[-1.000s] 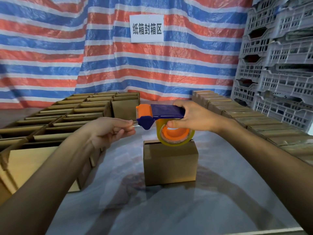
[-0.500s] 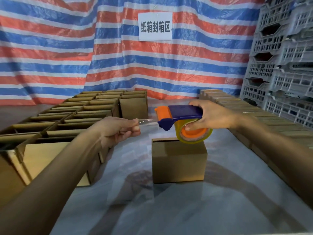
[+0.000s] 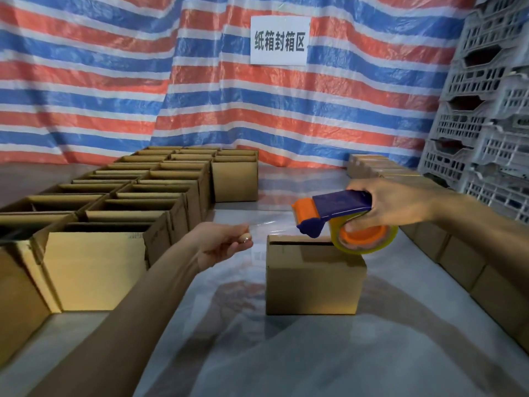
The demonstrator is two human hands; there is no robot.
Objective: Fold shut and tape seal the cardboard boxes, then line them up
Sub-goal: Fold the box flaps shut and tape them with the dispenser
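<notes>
Cardboard box [image 3: 312, 282] on bench [image 3: 286, 353]; right hand [image 3: 400, 207] grips tape dispenser [image 3: 340, 202] above it, left hand [image 3: 223, 242] fingers [image 3: 244, 238] pinch stretched clear tape [image 3: 272, 226]

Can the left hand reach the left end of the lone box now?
Probably yes. The left hand, pinching the tape, is just left of the box with nothing between them; the tape dispenser in the right hand is over the box's right side, clear of that path.
</notes>
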